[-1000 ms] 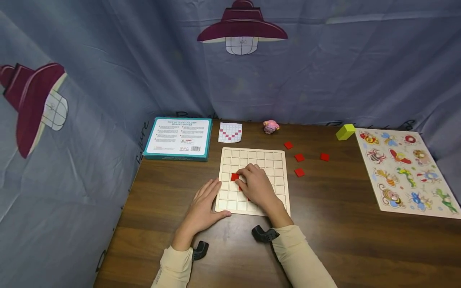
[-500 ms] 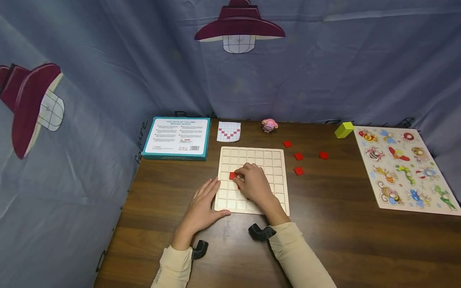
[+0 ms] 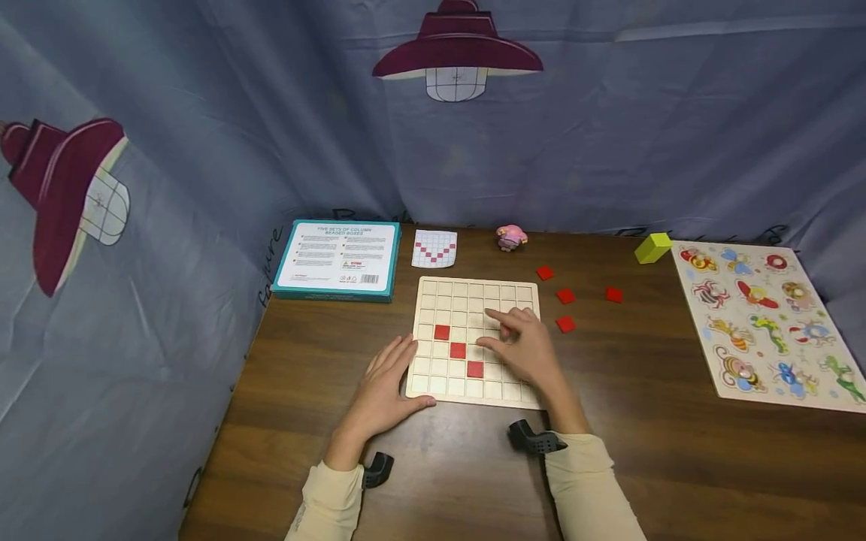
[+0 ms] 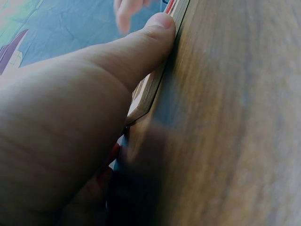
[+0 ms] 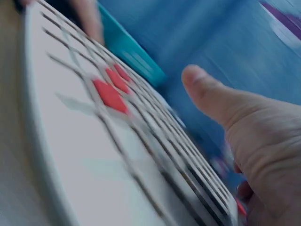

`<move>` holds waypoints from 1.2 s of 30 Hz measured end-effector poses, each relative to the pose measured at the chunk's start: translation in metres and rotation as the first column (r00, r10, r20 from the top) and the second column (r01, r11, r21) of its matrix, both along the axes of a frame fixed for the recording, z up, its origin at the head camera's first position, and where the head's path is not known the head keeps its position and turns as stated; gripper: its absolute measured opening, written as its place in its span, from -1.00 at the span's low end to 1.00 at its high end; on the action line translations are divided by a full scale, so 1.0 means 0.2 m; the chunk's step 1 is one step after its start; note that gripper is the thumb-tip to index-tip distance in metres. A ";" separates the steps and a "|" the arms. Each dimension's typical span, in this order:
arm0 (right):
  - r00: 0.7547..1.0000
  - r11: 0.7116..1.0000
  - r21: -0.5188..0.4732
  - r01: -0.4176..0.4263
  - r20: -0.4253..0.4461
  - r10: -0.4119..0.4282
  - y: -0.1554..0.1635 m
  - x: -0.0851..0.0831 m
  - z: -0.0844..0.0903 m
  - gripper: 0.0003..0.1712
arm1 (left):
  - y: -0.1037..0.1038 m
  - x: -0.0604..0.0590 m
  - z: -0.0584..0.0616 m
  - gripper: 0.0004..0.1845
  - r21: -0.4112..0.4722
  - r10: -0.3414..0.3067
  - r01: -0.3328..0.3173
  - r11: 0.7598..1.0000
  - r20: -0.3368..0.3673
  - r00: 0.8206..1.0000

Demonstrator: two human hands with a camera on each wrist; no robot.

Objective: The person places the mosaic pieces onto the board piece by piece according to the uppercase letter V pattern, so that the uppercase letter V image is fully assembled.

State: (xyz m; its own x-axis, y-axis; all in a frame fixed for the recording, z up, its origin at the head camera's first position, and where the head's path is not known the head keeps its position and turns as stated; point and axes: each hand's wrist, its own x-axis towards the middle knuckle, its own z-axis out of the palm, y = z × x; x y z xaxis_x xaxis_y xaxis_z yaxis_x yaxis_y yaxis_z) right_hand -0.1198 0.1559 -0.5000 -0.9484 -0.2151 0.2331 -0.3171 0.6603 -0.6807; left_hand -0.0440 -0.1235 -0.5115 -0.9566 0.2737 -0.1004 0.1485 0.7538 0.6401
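Observation:
A pale wooden grid board lies on the table with three red square tiles in its cells, running diagonally: an upper-left tile, a middle tile and a lower-right tile. My left hand rests at the board's near left corner, straight fingers along the left side; in the left wrist view the thumb touches the near edge. Over the board's right half is my right hand, thumb and forefinger apart with nothing between them. Its other fingers are partly hidden.
Several loose red tiles lie right of the board. Behind it are a paper pattern card, a pink figurine and a teal-edged box. Farther right are a yellow-green block and an insect puzzle board.
My right hand has moved right, away from the upper-left red tile, and its thumb and forefinger have parted. All three tiles on the board now show fully. My left hand stays put.

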 end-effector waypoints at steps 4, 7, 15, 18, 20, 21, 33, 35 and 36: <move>0.994 0.993 -0.044 0.112 0.004 -0.112 0.24 -0.01 -0.02 -0.36 | 0.00 0.01 0.00 0.13 0.018 0.009 -0.008 1.000 -0.027 1.000; 0.977 0.976 -0.034 0.214 0.005 -0.214 0.40 -0.01 -0.05 -0.39 | 0.00 0.01 0.00 0.13 0.017 0.012 -0.012 1.000 -0.031 0.999; 0.950 0.947 0.078 0.313 -0.022 -0.312 0.56 -0.01 -0.10 -0.47 | 0.00 0.00 -0.01 0.14 0.014 0.016 -0.016 1.000 -0.021 1.000; 0.946 0.940 0.108 0.324 -0.020 -0.324 0.55 -0.01 -0.10 -0.53 | -0.01 0.00 -0.01 0.14 0.016 0.016 -0.015 1.000 -0.023 1.000; 0.947 0.939 0.125 0.321 -0.016 -0.322 0.55 -0.01 -0.10 -0.59 | -0.01 0.00 -0.01 0.14 0.014 0.011 -0.011 1.000 -0.029 1.000; 0.948 0.939 0.133 0.317 -0.014 -0.318 0.55 -0.01 -0.10 -0.61 | -0.01 0.00 -0.01 0.14 0.013 0.008 -0.008 1.000 -0.033 0.999; 0.931 0.909 0.229 0.347 0.031 -0.363 0.56 0.03 -0.09 -0.61 | 0.00 0.00 -0.01 0.14 0.003 -0.012 0.012 1.000 -0.026 1.000; 0.939 0.913 0.237 0.332 0.009 -0.343 0.56 0.03 -0.10 -0.63 | 0.00 0.00 0.00 0.14 0.005 -0.011 0.011 1.000 -0.028 1.000; 0.943 0.916 0.238 0.324 -0.003 -0.333 0.56 0.03 -0.10 -0.64 | 0.00 0.00 0.00 0.14 0.007 -0.011 0.011 1.000 -0.033 0.999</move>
State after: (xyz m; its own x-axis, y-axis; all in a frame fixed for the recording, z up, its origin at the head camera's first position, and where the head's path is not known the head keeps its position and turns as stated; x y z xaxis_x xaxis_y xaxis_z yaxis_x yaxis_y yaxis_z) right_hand -0.1145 0.2672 -0.5201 -0.9818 0.0663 0.1778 -0.0329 0.8634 -0.5035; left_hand -0.0438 -0.1234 -0.5122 -0.9563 0.2847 -0.0670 0.1776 0.7474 0.6402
